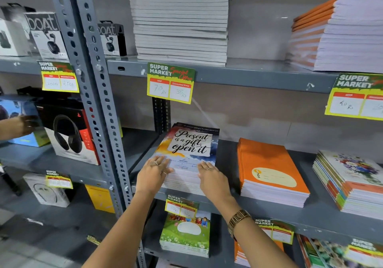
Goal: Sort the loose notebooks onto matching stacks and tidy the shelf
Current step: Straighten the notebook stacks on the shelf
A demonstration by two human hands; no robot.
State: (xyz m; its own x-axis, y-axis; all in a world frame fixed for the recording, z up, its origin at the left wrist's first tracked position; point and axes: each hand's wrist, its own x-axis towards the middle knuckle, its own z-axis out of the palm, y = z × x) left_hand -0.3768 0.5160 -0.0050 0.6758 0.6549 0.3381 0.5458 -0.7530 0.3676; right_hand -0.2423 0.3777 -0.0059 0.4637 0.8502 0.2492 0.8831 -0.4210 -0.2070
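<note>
A stack of notebooks with the cover "Present is a gift, open it" [191, 143] lies on the middle shelf [269, 209], at its left end. My left hand [152, 174] presses flat against the stack's near left corner, fingers spread on the top cover. My right hand [211, 177] lies flat on the near right corner, fingers on the cover and front edge. Neither hand grips anything. To the right sit an orange notebook stack [269, 170] and a floral-cover stack [350, 182].
Above, a tall grey-edged stack [180, 19] and an orange-spined stack [339, 35] fill the upper shelf. Below lies a green-cover stack [186, 234]. Price tags [171, 83] hang from shelf edges. Headphone boxes [68, 135] fill the left rack, where another person's hand [22, 125] reaches in.
</note>
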